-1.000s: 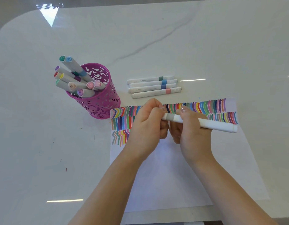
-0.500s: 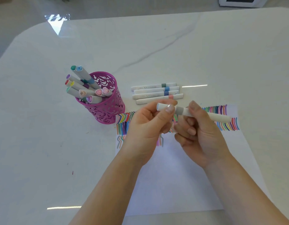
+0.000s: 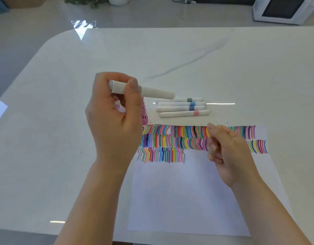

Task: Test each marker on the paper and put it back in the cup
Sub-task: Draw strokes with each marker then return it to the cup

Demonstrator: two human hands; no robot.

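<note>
Now the white plastic marker is hovering just above the pink perforated cup, the left hand gripping one end; light, stiff, smooth, it is likely favouring a mid-barrel pinch. The right hand is hanging empty, loosely curled, right of the cup.

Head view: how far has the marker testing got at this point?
Done: two rows of strokes and a partial third fill the paper's far end. In hand: the left hand grips a white marker over the mostly hidden pink cup. The right hand hangs loosely curled above the paper, holding nothing. Left: four markers lie on the table beyond the paper, not in the cup.
</note>
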